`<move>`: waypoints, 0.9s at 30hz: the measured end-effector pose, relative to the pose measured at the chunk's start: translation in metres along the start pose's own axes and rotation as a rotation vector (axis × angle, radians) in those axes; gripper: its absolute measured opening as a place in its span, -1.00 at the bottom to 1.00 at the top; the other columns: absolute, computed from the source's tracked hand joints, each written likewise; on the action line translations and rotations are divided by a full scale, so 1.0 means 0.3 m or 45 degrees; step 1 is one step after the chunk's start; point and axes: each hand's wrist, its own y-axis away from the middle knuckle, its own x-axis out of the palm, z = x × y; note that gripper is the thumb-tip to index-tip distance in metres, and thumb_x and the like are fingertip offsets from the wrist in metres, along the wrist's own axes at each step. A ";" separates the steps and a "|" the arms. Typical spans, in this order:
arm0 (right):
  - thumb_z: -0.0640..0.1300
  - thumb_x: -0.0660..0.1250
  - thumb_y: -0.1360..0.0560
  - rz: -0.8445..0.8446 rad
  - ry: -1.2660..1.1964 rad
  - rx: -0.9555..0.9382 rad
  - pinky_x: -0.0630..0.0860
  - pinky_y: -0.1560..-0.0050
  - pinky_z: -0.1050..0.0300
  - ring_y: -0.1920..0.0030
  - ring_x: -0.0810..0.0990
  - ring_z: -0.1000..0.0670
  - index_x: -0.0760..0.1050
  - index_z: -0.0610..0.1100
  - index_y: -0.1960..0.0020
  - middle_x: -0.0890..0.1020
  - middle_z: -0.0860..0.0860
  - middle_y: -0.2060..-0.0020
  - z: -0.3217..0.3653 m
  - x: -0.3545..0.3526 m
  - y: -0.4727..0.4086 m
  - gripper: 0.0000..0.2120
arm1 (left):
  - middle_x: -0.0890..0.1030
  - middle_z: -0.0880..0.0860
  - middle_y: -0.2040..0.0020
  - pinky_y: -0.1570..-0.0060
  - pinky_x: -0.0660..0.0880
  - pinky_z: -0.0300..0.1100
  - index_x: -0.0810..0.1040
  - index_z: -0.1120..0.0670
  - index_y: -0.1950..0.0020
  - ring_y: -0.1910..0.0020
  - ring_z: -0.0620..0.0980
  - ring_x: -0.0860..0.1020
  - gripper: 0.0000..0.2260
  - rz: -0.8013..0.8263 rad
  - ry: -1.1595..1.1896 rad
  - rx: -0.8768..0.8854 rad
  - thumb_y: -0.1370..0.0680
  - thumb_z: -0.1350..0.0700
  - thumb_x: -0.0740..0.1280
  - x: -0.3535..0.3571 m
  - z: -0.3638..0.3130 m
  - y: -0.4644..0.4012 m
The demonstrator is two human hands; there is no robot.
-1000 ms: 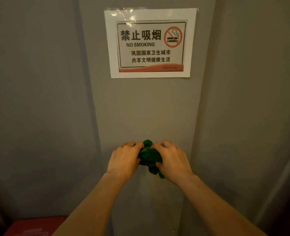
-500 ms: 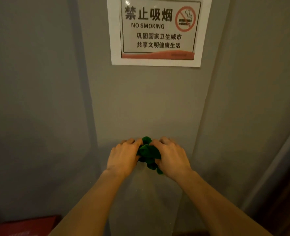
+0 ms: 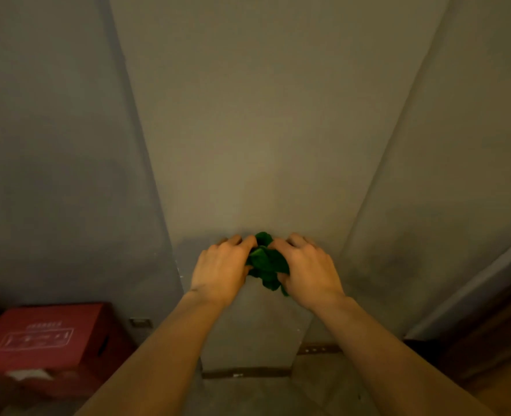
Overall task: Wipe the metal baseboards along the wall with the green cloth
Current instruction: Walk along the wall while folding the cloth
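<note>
Green cloth [image 3: 267,262], bunched into a soft wad, sits between both hands in front of the grey pillar [image 3: 257,145]; the left hand [image 3: 219,267] curls round its left side and the right hand [image 3: 308,270] round its right, fingers closed on the fabric, knuckles nearly meeting above it; it looks light and limp, so it will likely crush and drape rather than slip, and a full-palm hold on the wad should suit wiping; far below the hands, at the pillar's foot, runs the dark baseboard [image 3: 245,372], not yet touched by the cloth; down to the left of the left forearm stands a red box [image 3: 42,334].
</note>
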 end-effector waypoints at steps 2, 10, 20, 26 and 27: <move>-0.08 0.46 -0.41 0.040 -0.007 -0.002 0.55 0.07 -0.06 -0.14 0.46 -0.13 0.41 0.04 -0.31 0.48 -0.03 -0.11 -0.026 0.075 0.018 -0.50 | 0.54 0.05 -0.13 0.12 0.53 0.06 0.39 -0.05 -0.31 -0.12 0.19 0.55 -0.67 0.015 0.000 0.000 -0.59 0.01 0.37 0.085 0.008 0.005; -0.07 0.44 -0.41 0.110 0.005 -0.032 0.55 0.05 -0.07 -0.16 0.43 -0.13 0.41 0.06 -0.30 0.47 -0.02 -0.13 -0.128 0.489 0.091 -0.52 | 0.53 0.03 -0.15 0.03 0.56 0.08 0.38 -0.08 -0.30 -0.16 0.15 0.53 -0.69 0.098 0.038 -0.023 -0.60 0.00 0.36 0.518 0.088 0.062; -0.08 0.47 -0.39 0.203 -0.050 -0.031 0.55 0.02 -0.06 -0.18 0.44 -0.13 0.40 0.09 -0.29 0.46 0.00 -0.16 -0.189 1.168 0.271 -0.49 | 0.53 0.00 -0.16 0.01 0.56 0.08 0.38 -0.08 -0.30 -0.18 0.12 0.52 -0.70 0.216 0.042 -0.045 -0.61 -0.05 0.34 1.169 0.249 0.245; -0.09 0.46 -0.40 0.206 -0.075 -0.021 0.54 -0.01 -0.05 -0.18 0.44 -0.11 0.38 0.09 -0.31 0.46 0.00 -0.15 -0.241 1.553 0.379 -0.48 | 0.52 0.01 -0.17 0.04 0.53 0.05 0.36 -0.07 -0.32 -0.18 0.13 0.53 -0.68 0.235 -0.011 -0.003 -0.61 -0.04 0.34 1.535 0.336 0.332; -0.09 0.46 -0.40 0.202 -0.080 -0.017 0.54 0.00 -0.04 -0.17 0.44 -0.11 0.38 0.10 -0.31 0.46 0.00 -0.14 -0.247 1.620 0.402 -0.47 | 0.52 0.01 -0.17 0.05 0.52 0.03 0.36 -0.08 -0.32 -0.17 0.13 0.54 -0.68 0.228 -0.024 0.002 -0.61 -0.04 0.33 1.599 0.346 0.348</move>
